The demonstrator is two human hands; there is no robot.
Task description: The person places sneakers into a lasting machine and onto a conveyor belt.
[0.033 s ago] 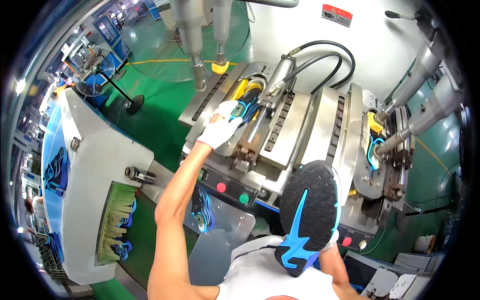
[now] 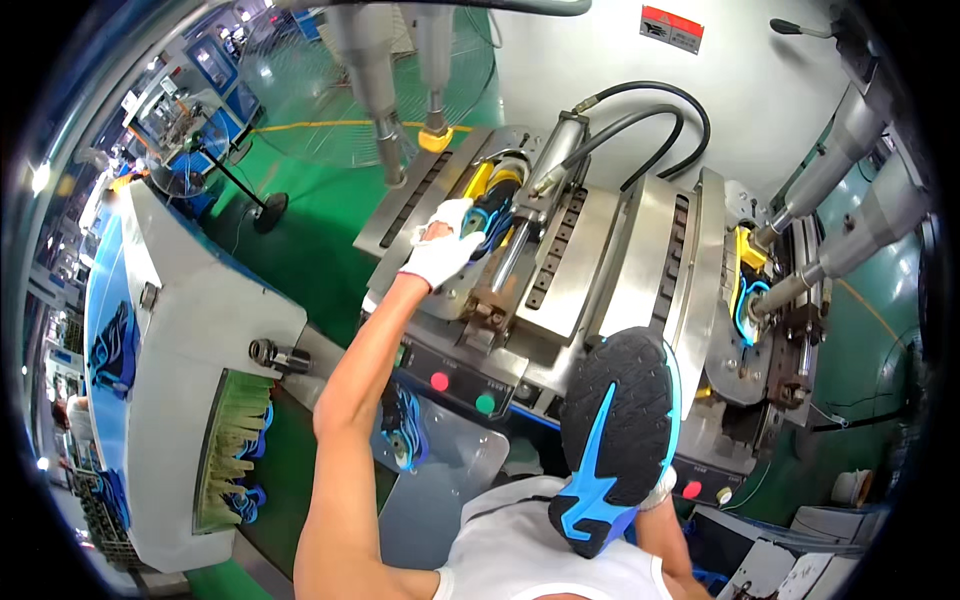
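Observation:
In its white glove, my left hand (image 2: pixel 442 250) closes round the near end of a blue and black sports shoe (image 2: pixel 490 218). That shoe sits in the left station of a metal pressing machine (image 2: pixel 570 270), beside a yellow pad. Closer to my body, a second sports shoe (image 2: pixel 622 430) is raised with its black and blue sole facing up. My right hand (image 2: pixel 660 490), also gloved, grips this shoe from its right side; most of the fingers are hidden behind it. Another shoe (image 2: pixel 748 300) sits in the right station under metal press rods.
A control panel with a red button (image 2: pixel 439 381) and a green button (image 2: pixel 485 403) fronts the left station. One shoe (image 2: pixel 403 428) lies on a grey shelf below. At left stands a white conveyor housing (image 2: pixel 200 300) with a fringed opening. Press rods (image 2: pixel 370 90) hang above.
The view has shifted very slightly. Both hands stay at their shoes, with no other clear movement.

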